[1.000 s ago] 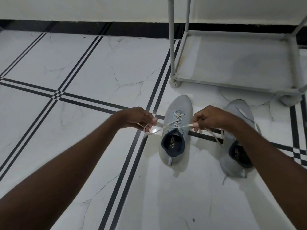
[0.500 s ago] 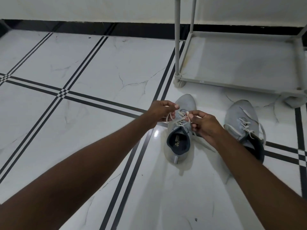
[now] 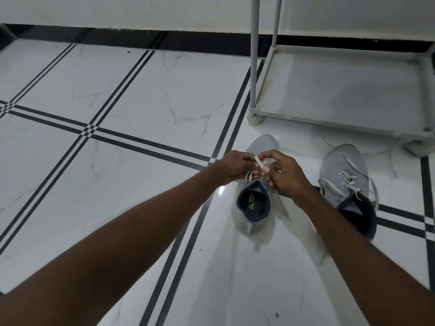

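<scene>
A grey sneaker (image 3: pixel 253 208) with a dark lining stands on the white tiled floor, toe pointing away from me. Both hands meet just above its tongue. My left hand (image 3: pixel 234 167) pinches one strand of the white shoelace (image 3: pixel 260 164). My right hand (image 3: pixel 286 176) pinches the other strand, and a loose lace end trails down past the shoe's right side. A second grey sneaker (image 3: pixel 346 184) lies to the right with its laces loose, my right forearm crossing in front of its heel.
A light grey shoe rack (image 3: pixel 341 90) with upright poles stands at the back right, its bottom shelf bare. A wall with a black skirting runs along the far edge. White marble tiles with black stripes spread to the left.
A second ago my hands pulled the lace ends wide apart to either side. They have since come together over the shoe's tongue, crossing the strands between the fingers.
</scene>
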{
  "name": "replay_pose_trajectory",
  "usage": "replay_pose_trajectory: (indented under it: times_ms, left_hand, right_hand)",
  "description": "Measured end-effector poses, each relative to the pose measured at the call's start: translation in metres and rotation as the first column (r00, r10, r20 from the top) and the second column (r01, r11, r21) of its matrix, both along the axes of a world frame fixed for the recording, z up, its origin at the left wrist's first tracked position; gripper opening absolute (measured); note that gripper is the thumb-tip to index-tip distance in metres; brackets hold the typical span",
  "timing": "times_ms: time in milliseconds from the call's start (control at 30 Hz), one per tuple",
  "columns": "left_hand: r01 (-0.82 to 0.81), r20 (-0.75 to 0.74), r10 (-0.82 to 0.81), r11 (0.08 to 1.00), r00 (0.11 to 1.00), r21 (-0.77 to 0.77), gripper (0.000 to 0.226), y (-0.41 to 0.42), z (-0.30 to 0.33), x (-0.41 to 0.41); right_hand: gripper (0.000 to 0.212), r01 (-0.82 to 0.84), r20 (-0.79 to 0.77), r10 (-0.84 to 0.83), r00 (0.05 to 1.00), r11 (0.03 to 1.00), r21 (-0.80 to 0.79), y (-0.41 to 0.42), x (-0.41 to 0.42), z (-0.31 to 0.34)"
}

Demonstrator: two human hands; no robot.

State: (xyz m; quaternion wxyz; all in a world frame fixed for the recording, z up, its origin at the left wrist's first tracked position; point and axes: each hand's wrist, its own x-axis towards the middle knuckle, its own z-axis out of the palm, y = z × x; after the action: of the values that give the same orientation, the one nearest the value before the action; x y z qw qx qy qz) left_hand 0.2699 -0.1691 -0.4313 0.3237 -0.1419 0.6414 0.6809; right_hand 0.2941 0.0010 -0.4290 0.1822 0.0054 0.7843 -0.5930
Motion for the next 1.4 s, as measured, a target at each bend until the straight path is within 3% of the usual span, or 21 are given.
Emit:
replay_pose_trajectory:
  times_ms: [233, 433, 600, 700, 767, 867, 933, 1033, 1133, 1267, 1400]
  left_hand:
    - [-0.011, 0.157, -0.016, 0.985, 0.988, 0.171, 0.026, 0.0, -0.001, 0.005]
    - [-0.086, 0.056, 0.084, 0.995, 0.995, 0.043, 0.03, 0.01, -0.005, 0.009]
    - [0.043, -0.009, -0.043, 0.999, 0.999, 0.004, 0.023, 0.0, -0.001, 0.009]
    - [0.197, -0.195, -0.249, 0.948, 0.949, -0.25, 0.023, -0.006, 0.009, 0.002]
    - [0.209, -0.339, -0.428, 0.825, 0.838, -0.525, 0.017, -0.008, 0.013, -0.001]
    - [0.045, -0.468, -0.608, 0.639, 0.641, -0.768, 0.008, 0.003, 0.012, 0.005]
    - [-0.081, -0.511, -0.632, 0.58, 0.582, -0.81, 0.006, 0.013, 0.008, 0.012]
    - [-0.185, -0.566, -0.548, 0.598, 0.616, -0.78, 0.001, 0.02, 0.0, 0.018]
    - [-0.215, -0.594, -0.359, 0.697, 0.72, -0.684, 0.003, 0.027, -0.002, 0.024]
    - [-0.255, -0.504, -0.084, 0.785, 0.86, -0.565, 0.017, 0.007, 0.002, 0.035]
    - [-0.308, -0.289, 0.191, 0.843, 0.938, -0.441, 0.015, -0.025, 0.001, 0.052]
  right_hand:
    - [0.021, -0.005, 0.007, 0.005, 1.0, 0.999, -0.037, 0.006, -0.006, -0.006]
    - [0.02, 0.019, 0.18, 0.012, 0.984, 0.985, -0.171, 0.006, -0.006, -0.013]
    - [0.016, 0.128, 0.331, -0.041, 0.943, 0.961, -0.246, 0.013, -0.009, -0.023]
    - [0.011, 0.19, 0.39, -0.078, 0.918, 0.947, -0.258, 0.012, -0.013, -0.023]
    - [0.01, 0.205, 0.416, -0.082, 0.906, 0.943, -0.261, 0.013, -0.015, -0.025]
    - [0.015, 0.153, 0.431, -0.021, 0.902, 0.95, -0.273, 0.017, -0.018, -0.026]
    - [0.025, 0.046, 0.44, 0.078, 0.895, 0.963, -0.264, 0.02, -0.019, -0.025]
    - [0.032, -0.054, 0.463, 0.191, 0.866, 0.955, -0.293, 0.023, -0.018, -0.022]
    - [0.02, 0.05, 0.434, 0.08, 0.898, 0.959, -0.279, 0.022, -0.014, -0.022]
    - [0.008, 0.163, 0.263, -0.157, 0.952, 0.987, -0.001, 0.034, -0.008, -0.031]
    - [0.02, 0.208, 0.151, -0.254, 0.955, 0.942, 0.263, 0.055, -0.004, -0.042]
